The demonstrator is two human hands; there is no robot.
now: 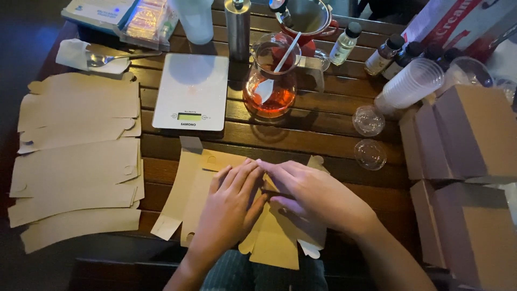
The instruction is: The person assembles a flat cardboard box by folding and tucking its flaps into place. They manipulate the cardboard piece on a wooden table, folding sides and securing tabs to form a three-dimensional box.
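Dark slatted wood counter; glass pitcher of red liquid at 12 o'clock; left hand and right hand, fingers flat, press the cardboard blank.

A single head-worn camera is looking steeply down from above the near edge of the desk, facing away from the person toward the far side. It is sitting close: the left hand and right hand are filling the lower middle of the view, with both forearms running out of the bottom edge. The far edge of the frame is cutting off the tall items at the back, the left is taking in dark floor, and the right is clipping the cardboard boxes. No second view is sharing the scene.
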